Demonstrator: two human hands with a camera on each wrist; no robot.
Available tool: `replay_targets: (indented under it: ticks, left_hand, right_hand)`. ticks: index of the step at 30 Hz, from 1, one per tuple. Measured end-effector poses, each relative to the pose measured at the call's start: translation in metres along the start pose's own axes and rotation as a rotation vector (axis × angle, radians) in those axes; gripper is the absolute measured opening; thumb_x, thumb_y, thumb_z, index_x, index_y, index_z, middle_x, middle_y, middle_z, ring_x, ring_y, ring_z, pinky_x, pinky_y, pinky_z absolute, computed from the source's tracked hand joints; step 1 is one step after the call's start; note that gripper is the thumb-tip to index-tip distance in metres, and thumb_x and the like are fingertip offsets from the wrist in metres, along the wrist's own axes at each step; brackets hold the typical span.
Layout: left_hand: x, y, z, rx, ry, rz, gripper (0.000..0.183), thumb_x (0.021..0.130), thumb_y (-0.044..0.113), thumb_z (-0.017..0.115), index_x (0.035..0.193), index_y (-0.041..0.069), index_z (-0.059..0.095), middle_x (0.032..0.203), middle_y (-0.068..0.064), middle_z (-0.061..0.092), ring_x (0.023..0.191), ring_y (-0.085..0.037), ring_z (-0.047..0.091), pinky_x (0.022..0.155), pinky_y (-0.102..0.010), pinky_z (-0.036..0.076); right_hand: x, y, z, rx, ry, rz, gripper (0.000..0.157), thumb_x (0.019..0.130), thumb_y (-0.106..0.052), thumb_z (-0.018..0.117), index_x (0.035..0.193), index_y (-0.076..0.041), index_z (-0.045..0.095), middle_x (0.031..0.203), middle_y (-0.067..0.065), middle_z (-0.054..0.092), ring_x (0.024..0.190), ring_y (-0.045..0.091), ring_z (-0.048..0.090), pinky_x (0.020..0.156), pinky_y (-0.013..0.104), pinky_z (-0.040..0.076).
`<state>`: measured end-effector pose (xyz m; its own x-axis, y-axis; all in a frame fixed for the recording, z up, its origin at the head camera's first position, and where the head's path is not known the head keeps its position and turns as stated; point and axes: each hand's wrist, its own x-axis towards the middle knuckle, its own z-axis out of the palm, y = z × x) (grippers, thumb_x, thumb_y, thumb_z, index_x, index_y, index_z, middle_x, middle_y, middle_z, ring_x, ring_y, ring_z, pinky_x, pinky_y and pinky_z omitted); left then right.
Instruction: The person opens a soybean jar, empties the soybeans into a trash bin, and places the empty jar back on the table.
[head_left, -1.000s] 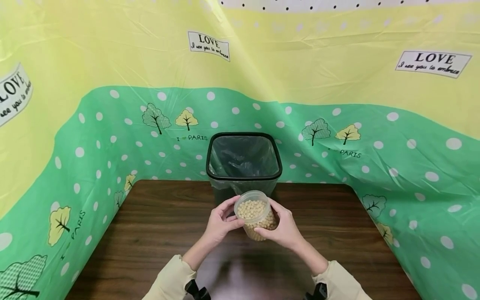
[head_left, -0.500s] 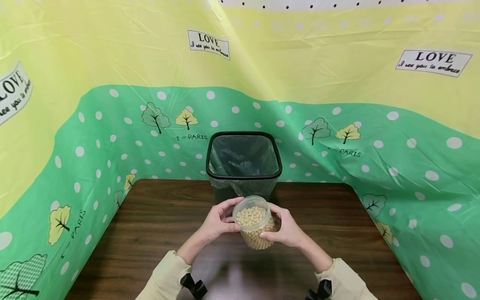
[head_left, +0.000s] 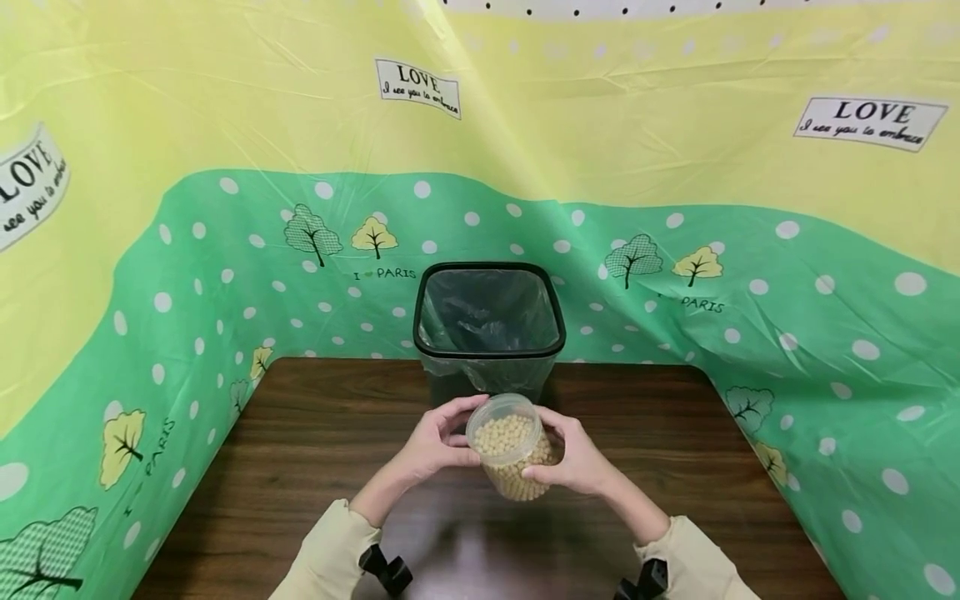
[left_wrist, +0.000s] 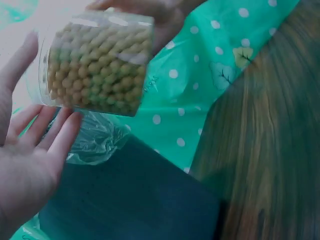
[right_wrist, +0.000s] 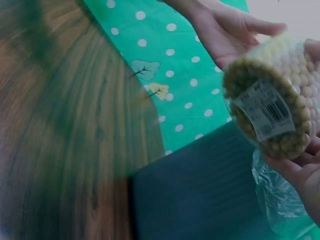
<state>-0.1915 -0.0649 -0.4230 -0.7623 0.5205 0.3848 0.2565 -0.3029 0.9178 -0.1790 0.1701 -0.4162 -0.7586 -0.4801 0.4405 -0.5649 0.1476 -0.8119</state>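
A clear plastic jar [head_left: 517,477] filled with small round pale-yellow balls is held above the table, tilted, its mouth uncovered. My left hand [head_left: 429,446] holds it near the rim, thumb on the near side and forefinger reaching round the far side. The right hand [head_left: 581,458] grips the jar's opposite side, with its thumb across the front. In the left wrist view, the left fingers [left_wrist: 64,136] lie against the jar close to its rim. A white barcode label [right_wrist: 267,110] shows on the jar's base in the right wrist view.
Just beyond the jar stands a dark waste bin [head_left: 487,356] with a black rim and a clear plastic liner [head_left: 487,312]. It is on the brown wooden table [head_left: 322,450]. Green and yellow printed cloth [head_left: 637,183] surrounds the table's back and sides.
Both hands have drawn the jar slightly down and toward me, away from the bin, mostly in the first half second. Since then it has hardly moved.
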Motion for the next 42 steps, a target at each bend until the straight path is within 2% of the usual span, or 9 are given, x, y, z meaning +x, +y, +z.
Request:
replay_targets:
  ticks: [2, 4, 12, 15, 22, 28, 32, 37, 42]
  left_hand:
    - [0.000, 0.000, -0.001, -0.015, -0.065, -0.007, 0.080, 0.073, 0.023, 0.076, 0.132, -0.013, 0.035, 0.131, -0.028, 0.040, 0.108, -0.013, 0.054, 0.077, -0.029, 0.052]
    - [-0.001, -0.001, 0.000, -0.029, -0.063, -0.006, 0.082, 0.072, 0.022, 0.077, 0.132, -0.014, 0.034, 0.131, -0.030, 0.040, 0.108, -0.014, 0.054, 0.077, -0.028, 0.052]
    - [0.000, -0.001, 0.019, 0.043, 0.243, -0.026, 0.072, 0.069, 0.008, 0.079, 0.129, -0.009, 0.041, 0.128, -0.029, 0.044, 0.107, -0.012, 0.055, 0.082, -0.029, 0.050]
    - [0.002, -0.001, 0.022, 0.066, 0.285, -0.024, 0.069, 0.070, 0.005, 0.078, 0.128, -0.007, 0.043, 0.126, -0.026, 0.047, 0.106, -0.012, 0.054, 0.082, -0.029, 0.050]
    - [0.003, 0.003, 0.020, 0.109, 0.322, 0.000, 0.068, 0.069, 0.001, 0.077, 0.128, -0.007, 0.044, 0.126, -0.026, 0.048, 0.108, -0.012, 0.054, 0.085, -0.026, 0.048]
    - [0.001, 0.010, 0.009, 0.128, 0.361, 0.031, 0.067, 0.067, -0.011, 0.072, 0.127, -0.010, 0.043, 0.125, -0.029, 0.048, 0.106, -0.008, 0.054, 0.084, -0.023, 0.048]
    - [-0.005, 0.013, -0.003, 0.145, 0.396, 0.032, 0.067, 0.066, -0.014, 0.071, 0.127, -0.011, 0.043, 0.124, -0.030, 0.047, 0.102, -0.004, 0.055, 0.083, -0.020, 0.048]
    - [-0.017, 0.014, -0.022, 0.200, 0.448, 0.011, 0.067, 0.065, -0.015, 0.071, 0.127, -0.011, 0.044, 0.124, -0.029, 0.048, 0.101, -0.002, 0.056, 0.082, -0.019, 0.047]
    - [-0.034, 0.010, -0.042, 0.239, 0.492, -0.043, 0.068, 0.066, -0.013, 0.072, 0.127, -0.007, 0.045, 0.123, -0.024, 0.049, 0.100, -0.003, 0.057, 0.082, -0.022, 0.049]
  right_hand:
    - [0.000, 0.000, -0.001, 0.025, -0.063, 0.001, 0.067, 0.067, -0.008, 0.074, 0.127, 0.002, 0.047, 0.112, 0.016, 0.059, 0.098, 0.011, 0.057, 0.083, 0.026, 0.047]
    - [0.000, 0.001, 0.001, 0.013, -0.062, 0.002, 0.068, 0.067, -0.009, 0.075, 0.128, 0.002, 0.046, 0.112, 0.015, 0.059, 0.098, 0.013, 0.057, 0.082, 0.027, 0.048]
    - [-0.001, 0.003, 0.013, -0.351, 0.232, -0.040, 0.078, 0.057, -0.020, 0.084, 0.125, -0.003, 0.050, 0.112, 0.007, 0.060, 0.096, 0.016, 0.057, 0.079, 0.026, 0.048]
    - [-0.001, 0.002, 0.015, -0.384, 0.276, -0.033, 0.080, 0.055, -0.022, 0.085, 0.124, -0.002, 0.051, 0.112, 0.008, 0.060, 0.097, 0.016, 0.058, 0.079, 0.027, 0.049]
    - [-0.004, 0.003, 0.016, -0.382, 0.283, -0.030, 0.081, 0.055, -0.023, 0.085, 0.125, -0.004, 0.050, 0.113, 0.006, 0.060, 0.097, 0.015, 0.057, 0.078, 0.029, 0.049]
    - [-0.006, 0.004, 0.014, -0.395, 0.287, -0.044, 0.084, 0.051, -0.019, 0.086, 0.126, -0.005, 0.051, 0.115, 0.007, 0.060, 0.098, 0.019, 0.058, 0.081, 0.021, 0.046]
    - [-0.006, -0.010, 0.011, -0.381, 0.297, -0.055, 0.083, 0.049, -0.012, 0.085, 0.123, 0.003, 0.051, 0.112, 0.015, 0.060, 0.096, 0.026, 0.059, 0.081, 0.016, 0.044]
    - [-0.005, -0.033, 0.007, -0.374, 0.315, -0.069, 0.078, 0.049, -0.006, 0.083, 0.118, 0.010, 0.052, 0.107, 0.020, 0.061, 0.093, 0.026, 0.059, 0.081, 0.010, 0.041]
    - [-0.008, -0.032, 0.004, -0.387, 0.324, -0.065, 0.078, 0.048, -0.006, 0.083, 0.118, 0.009, 0.052, 0.106, 0.020, 0.061, 0.092, 0.028, 0.059, 0.081, 0.008, 0.039]
